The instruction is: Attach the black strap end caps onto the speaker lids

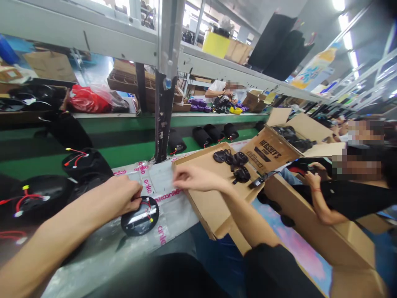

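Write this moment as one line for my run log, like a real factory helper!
left hand: holds black round disc with red wires | right hand: empty, above cardboard tray | tray: black parts

Gap over plastic sheeting (158, 184) between left hand (124, 194) and right hand (192, 178), cardboard tray wall (198, 155) ahead

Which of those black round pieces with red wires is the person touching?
The disc lying on the pink-lettered plastic sheet under the left hand; the other discs sit farther left on the green belt, untouched.
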Demonstrator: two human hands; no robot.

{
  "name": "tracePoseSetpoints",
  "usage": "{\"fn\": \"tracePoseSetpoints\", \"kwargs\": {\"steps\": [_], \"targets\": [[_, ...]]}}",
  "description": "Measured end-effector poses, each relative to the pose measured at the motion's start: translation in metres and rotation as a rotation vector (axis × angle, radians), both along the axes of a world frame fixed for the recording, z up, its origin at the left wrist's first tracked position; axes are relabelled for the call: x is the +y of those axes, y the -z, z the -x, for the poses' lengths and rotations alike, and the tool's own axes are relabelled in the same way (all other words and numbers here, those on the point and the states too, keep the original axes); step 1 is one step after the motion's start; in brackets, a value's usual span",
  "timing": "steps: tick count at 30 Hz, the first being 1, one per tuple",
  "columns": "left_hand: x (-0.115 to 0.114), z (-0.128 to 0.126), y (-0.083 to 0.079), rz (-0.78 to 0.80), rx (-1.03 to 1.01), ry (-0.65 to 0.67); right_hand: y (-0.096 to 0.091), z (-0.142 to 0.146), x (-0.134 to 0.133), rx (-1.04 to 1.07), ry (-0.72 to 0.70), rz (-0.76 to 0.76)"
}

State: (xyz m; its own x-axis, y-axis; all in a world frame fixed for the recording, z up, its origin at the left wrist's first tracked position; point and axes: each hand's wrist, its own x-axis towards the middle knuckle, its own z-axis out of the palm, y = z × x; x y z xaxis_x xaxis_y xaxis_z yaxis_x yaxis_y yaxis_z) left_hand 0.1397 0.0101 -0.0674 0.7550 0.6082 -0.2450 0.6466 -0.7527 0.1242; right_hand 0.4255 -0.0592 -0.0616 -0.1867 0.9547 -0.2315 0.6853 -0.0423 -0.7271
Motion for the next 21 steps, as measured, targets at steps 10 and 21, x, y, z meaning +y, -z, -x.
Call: {"fn": "tracePoseSetpoints", "kwargs": {"steps": [10,21], "targets": [[-0.052,0.048,0.014,-0.162,-0.675,-0.065,0.065,-0.203,-0.091,-0.391,0.878,-0.225],[-0.101,0.043,0.043,-0.360,-0.721,-0.154,0.060,-0.069,-0.103,0.072,0.448,-0.225]]}}
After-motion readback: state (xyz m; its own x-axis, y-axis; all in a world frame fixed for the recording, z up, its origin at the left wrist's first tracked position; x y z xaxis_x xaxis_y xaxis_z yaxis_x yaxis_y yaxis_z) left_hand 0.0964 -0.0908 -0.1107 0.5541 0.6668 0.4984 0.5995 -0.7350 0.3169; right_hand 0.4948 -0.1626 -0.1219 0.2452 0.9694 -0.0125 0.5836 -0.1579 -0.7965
